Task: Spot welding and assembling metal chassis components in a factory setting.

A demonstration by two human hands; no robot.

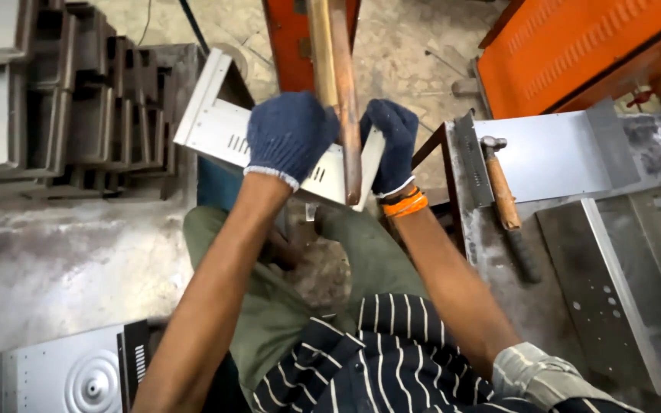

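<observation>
Both my hands wear dark blue knit gloves. My left hand point(290, 134) grips the top of a bent grey sheet-metal panel point(216, 126) with small slots, held over my knees. My right hand point(393, 145), with an orange band at the wrist, clasps the panel's right end. A brown wooden rod point(337, 84) runs down between my hands and across the front of the panel. I cannot tell whether either hand holds the rod.
A hammer point(503, 191) with a wooden handle and a toothed metal bar point(471, 159) lie on the steel bench point(552, 157) at right, beside a perforated panel point(610, 294). An orange machine point(575, 46) stands behind it. Stacked metal parts point(78, 99) sit at left, an embossed panel point(70, 375) at bottom left.
</observation>
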